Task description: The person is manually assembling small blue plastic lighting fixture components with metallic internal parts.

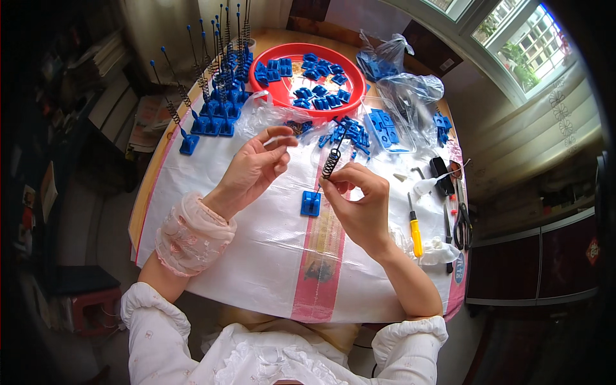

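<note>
My right hand (360,204) pinches the lower end of a black coil spring (331,164) between thumb and fingers. A thin rod rises out of the top of the spring. Just below hangs or stands a small square blue plastic base (310,204), apparently joined to the spring's lower end; whether it touches the table cannot be told. Left of the spring, my left hand (255,165) is raised with its fingers bent and apart, and nothing clear shows in it. Behind the spring lies a heap of small blue plastic parts (348,136).
Rows of blue bases with upright springs and rods (215,119) stand at the far left. A red round tray (357,80) holds blue parts. Right lie a clear box (401,144), a yellow-handled screwdriver (416,236), black scissors (462,224) and plastic bags (410,90).
</note>
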The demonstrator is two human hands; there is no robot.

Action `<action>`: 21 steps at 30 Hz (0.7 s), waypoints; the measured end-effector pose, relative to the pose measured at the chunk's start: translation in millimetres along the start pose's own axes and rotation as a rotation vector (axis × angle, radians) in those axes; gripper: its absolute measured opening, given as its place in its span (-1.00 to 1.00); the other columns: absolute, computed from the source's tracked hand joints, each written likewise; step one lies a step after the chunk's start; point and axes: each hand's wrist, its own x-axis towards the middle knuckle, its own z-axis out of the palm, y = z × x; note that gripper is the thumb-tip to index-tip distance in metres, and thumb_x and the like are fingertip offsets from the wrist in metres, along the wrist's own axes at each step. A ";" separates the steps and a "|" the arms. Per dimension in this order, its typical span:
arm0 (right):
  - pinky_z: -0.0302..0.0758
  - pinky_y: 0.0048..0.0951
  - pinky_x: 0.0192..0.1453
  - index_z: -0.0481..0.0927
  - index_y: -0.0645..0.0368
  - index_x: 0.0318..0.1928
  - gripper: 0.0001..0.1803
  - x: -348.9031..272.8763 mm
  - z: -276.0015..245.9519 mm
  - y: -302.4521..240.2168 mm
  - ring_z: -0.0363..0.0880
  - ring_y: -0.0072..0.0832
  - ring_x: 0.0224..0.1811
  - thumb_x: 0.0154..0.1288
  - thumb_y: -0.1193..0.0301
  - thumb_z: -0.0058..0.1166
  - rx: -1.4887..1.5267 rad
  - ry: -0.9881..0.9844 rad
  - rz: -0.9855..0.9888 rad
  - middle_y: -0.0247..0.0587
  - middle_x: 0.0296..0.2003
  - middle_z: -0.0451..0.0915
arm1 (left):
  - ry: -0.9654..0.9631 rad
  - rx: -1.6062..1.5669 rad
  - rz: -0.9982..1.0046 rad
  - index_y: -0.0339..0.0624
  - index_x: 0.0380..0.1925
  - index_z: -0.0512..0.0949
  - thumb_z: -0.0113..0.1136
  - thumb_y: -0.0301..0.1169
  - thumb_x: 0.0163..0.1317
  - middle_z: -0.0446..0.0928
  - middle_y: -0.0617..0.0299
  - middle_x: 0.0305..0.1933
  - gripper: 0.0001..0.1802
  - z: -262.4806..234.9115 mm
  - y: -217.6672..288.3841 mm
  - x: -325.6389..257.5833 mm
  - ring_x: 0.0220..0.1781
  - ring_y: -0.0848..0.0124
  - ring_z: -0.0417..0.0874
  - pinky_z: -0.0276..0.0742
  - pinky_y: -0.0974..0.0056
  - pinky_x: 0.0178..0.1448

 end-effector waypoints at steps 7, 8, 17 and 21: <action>0.50 -0.42 -0.31 0.71 0.33 -0.37 -0.94 0.1 1.2 -1.5 0.60 -0.44 -0.45 0.15 0.61 0.35 0.026 -0.007 0.030 -0.18 -0.48 0.65 | 0.221 0.818 0.475 -0.18 0.05 0.61 0.13 -0.56 0.46 0.61 0.21 0.11 -0.78 -1.3 49.9 -5.9 -0.03 0.49 0.66 0.56 0.39 -0.01; 0.50 -0.42 -0.31 0.71 0.33 -0.37 -0.94 0.2 1.1 -1.3 0.60 -0.44 -0.45 0.14 0.61 0.35 0.030 -0.007 0.027 -0.18 -0.48 0.65 | 0.278 0.918 0.532 -0.20 0.03 0.61 0.11 -0.57 0.46 0.61 0.19 0.12 -0.78 0.1 56.1 -6.3 -0.04 0.49 0.66 0.56 0.38 0.00; 0.49 -0.43 -0.32 0.71 0.33 -0.37 -0.94 -0.1 0.8 1.7 0.60 -0.44 -0.46 0.14 0.62 0.35 0.033 -0.009 0.019 -0.18 -0.48 0.64 | 0.371 1.477 0.418 -0.20 0.23 0.50 -0.10 -0.54 0.52 0.59 0.02 0.22 -0.65 -5.4 78.2 -1.0 -0.08 0.42 0.70 0.61 0.32 -0.07; 0.49 -0.43 -0.31 0.71 0.32 -0.37 -0.94 1.1 2.4 -1.1 0.60 -0.44 -0.46 0.14 0.63 0.35 0.031 -0.013 0.019 -0.18 -0.48 0.64 | 0.395 1.393 0.264 -0.25 0.30 0.41 -0.13 -0.54 0.51 0.58 -0.11 0.22 -0.60 -25.2 81.0 26.3 -0.28 0.42 0.71 0.60 0.32 -0.17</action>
